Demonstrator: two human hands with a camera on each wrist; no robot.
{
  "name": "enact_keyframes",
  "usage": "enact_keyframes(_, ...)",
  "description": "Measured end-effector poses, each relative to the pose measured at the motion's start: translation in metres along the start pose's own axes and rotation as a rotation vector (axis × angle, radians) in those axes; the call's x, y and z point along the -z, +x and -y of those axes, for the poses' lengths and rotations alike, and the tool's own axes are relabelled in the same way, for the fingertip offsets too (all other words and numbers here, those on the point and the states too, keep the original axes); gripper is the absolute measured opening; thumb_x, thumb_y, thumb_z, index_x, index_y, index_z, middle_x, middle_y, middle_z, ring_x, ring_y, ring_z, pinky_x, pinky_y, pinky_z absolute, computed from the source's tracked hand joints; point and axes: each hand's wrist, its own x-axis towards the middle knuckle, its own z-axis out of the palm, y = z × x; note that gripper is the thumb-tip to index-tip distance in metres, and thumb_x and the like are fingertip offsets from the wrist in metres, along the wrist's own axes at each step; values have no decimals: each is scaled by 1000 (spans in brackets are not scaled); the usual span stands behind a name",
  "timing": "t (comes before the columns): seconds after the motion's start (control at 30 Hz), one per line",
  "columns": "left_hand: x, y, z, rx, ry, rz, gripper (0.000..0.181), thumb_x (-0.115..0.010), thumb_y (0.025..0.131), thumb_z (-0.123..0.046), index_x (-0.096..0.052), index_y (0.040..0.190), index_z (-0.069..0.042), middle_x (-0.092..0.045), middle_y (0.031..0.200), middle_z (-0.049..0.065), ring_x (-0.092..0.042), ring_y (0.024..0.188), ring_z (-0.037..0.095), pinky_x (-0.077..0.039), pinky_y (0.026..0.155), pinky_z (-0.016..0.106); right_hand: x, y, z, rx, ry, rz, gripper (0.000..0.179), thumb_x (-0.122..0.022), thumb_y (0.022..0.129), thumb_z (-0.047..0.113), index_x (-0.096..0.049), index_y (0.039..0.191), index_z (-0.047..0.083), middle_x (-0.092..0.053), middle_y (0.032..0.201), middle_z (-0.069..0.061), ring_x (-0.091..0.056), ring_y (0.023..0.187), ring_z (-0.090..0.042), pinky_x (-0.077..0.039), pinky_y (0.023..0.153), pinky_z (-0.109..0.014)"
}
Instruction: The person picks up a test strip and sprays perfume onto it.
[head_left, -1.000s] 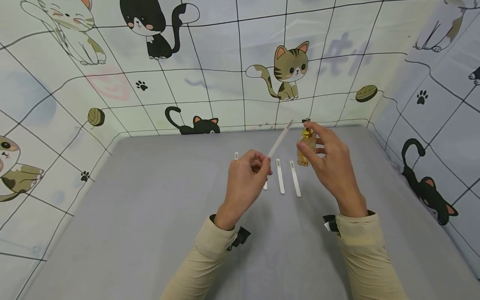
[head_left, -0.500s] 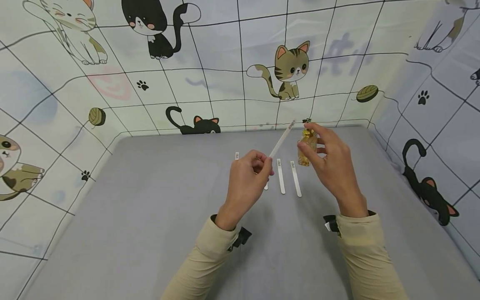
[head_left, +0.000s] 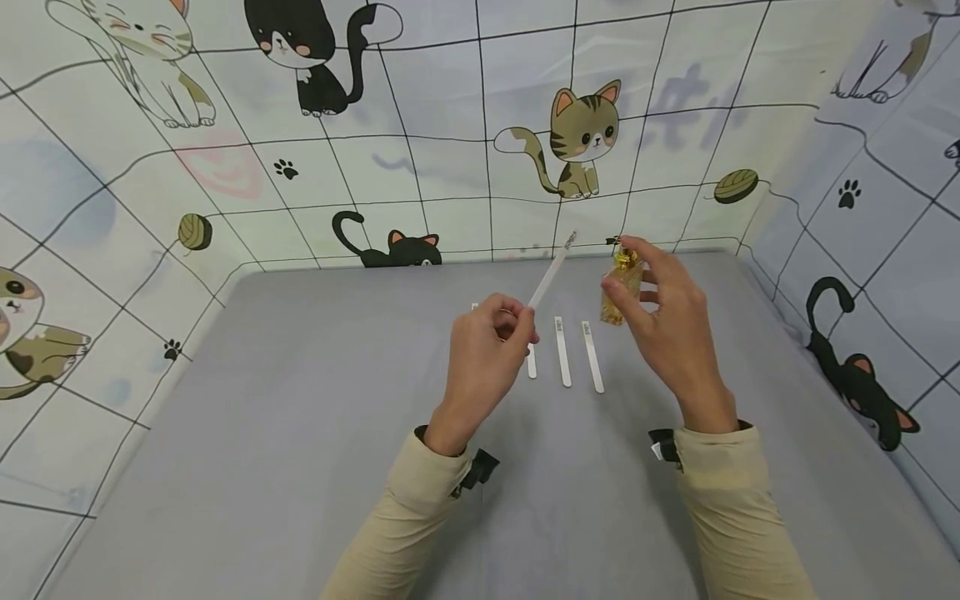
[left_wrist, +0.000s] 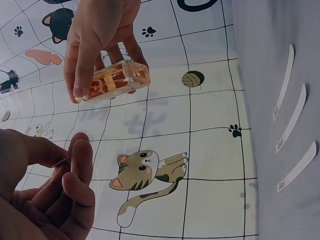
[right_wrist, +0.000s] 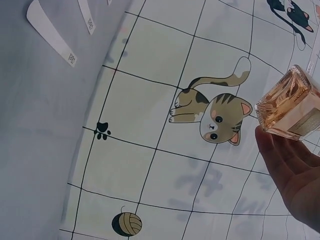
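A white perfume test strip (head_left: 550,275) with small print at its far end is pinched between thumb and fingers of my left hand (head_left: 486,354), tilted up to the right. To its right, my right hand (head_left: 667,325) grips a glass perfume bottle (head_left: 615,298) with a gold neck, its index finger on the bottle's top. Amber liquid shows through the clear glass of the bottle (left_wrist: 120,80) in the left wrist view. The bottle's square base (right_wrist: 285,100) faces the right wrist camera. A small gap separates the strip's printed end from the bottle.
Several similar strips lie on the grey table (head_left: 300,417) below the hands, among them a middle strip (head_left: 562,350) and a right strip (head_left: 592,357). One at the left is mostly hidden behind my left hand. A cat-print cloth wall (head_left: 450,167) surrounds the table's back and sides.
My left hand has drawn the strip slightly left, away from the bottle. My right hand has raised the bottle a little and shifted it slightly right, tilting it.
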Motion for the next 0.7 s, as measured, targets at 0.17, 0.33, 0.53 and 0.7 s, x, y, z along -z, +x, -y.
enact_keyframes(0.17,2,1,1,1,11,-11,7,-63,98,-7,-66,93,-2,-74,72,3,-64,58,7,-52,50,23,2,1,-1,-11,-6,-17,56,-72,98,24,-52,150,20,-60,137,-14,-65,116,-39,-58,88,-38)
enact_keyframes(0.33,3,1,0,3,15,-17,7,-64,98,-7,-66,93,-2,-74,72,3,-65,59,7,-51,50,23,4,2,-2,-20,-23,-26,57,-72,97,26,-52,150,23,-61,135,-12,-66,115,-37,-53,85,-28)
enact_keyframes(0.53,3,1,1,1,12,-13,8,-63,98,-7,-67,93,-2,-74,72,4,-65,59,7,-52,50,23,4,2,-3,-28,-16,-24,56,-71,98,25,-52,150,22,-61,133,-14,-65,116,-38,-57,87,-52)
enact_keyframes(0.7,3,1,1,7,11,-12,8,-63,98,-7,-67,92,-2,-74,71,3,-64,59,8,-50,49,24,4,2,-4,-33,-17,-28,56,-72,97,25,-53,150,22,-61,131,-16,-64,116,-38,-57,87,-57)
